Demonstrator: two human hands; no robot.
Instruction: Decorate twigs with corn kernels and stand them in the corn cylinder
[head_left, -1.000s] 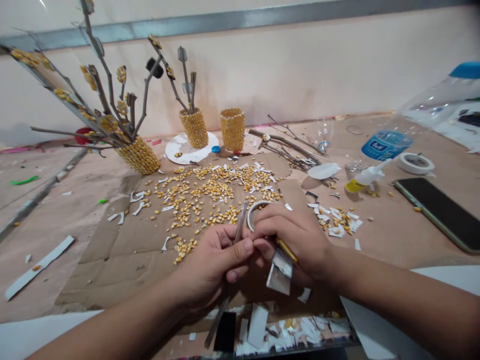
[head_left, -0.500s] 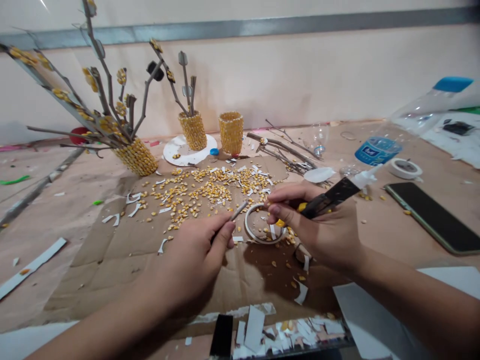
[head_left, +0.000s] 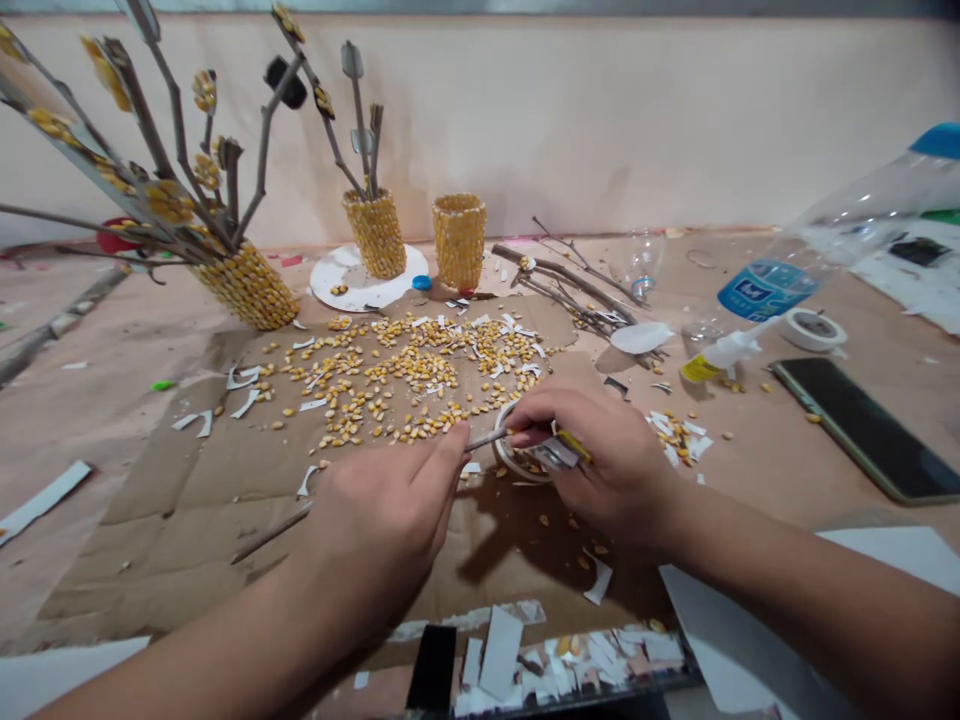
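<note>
Stick [head_left: 270,533], held over the cardboard [head_left: 195,500], middle hidden inside the left hand [head_left: 379,505]; one end emerges near left, the other reaches the right hand [head_left: 600,450]. Left hand: closed around the stick, most fingers out of sight. Right hand: fingers curled, thumb and index finger at the stick's tip; whether they pinch anything else there cannot be made out. A yellow item [head_left: 574,446] sits in the right hand's grasp, its form largely concealed. White ring [head_left: 510,466] behind the right fingers, partly covered. Corn kernels [head_left: 420,370] lie scattered on the far cardboard. Far left, pot [head_left: 251,290] of branches, their ends cut off at top and left. Far right, bottle [head_left: 772,287], cropped by the right edge. Paper scraps [head_left: 600,655] at the near edge, overlapping and hard to separate.
</note>
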